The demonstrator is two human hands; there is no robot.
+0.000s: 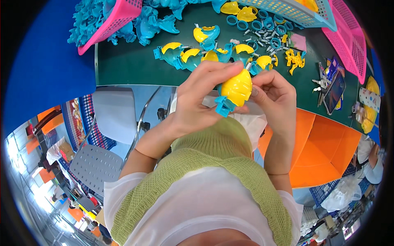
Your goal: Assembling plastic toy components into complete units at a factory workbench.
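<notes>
Two hands meet over the near edge of the green table (135, 65), both on one yellow-and-teal toy piece (234, 91).

Left to right:
- Far left: pink basket (113, 24) tipped over a heap of teal shells (92, 18). These look like unused parts.
- Centre of table, just beyond the hands: a loose row of joined yellow-and-teal pieces (193, 55), several of them, lying apart from one another. Judged as finished or part-finished units.
- Left hand (197, 98): fingers curled around the piece from the left, thumb on top; closed on it.
- Toy piece: held above the table edge, close to the chest, yellow dome up, teal tab toward the near left.
- Right hand (273, 92): fingertips pinch the right side of the same piece; closed on it.
- Right of centre: teal rings and small metal pins (266, 35) scattered; small yellow bits (295, 57) beside them.
- Far right: blue basket (287, 10), second pink basket (349, 37).

Judgement: work is midway; a fair batch is assembled, and many shells and rings remain.

Hard to tell: the joint under the fingers is hidden, so whether this piece is fully closed cannot be told. Basket contents are cut off at the frame edge.
</notes>
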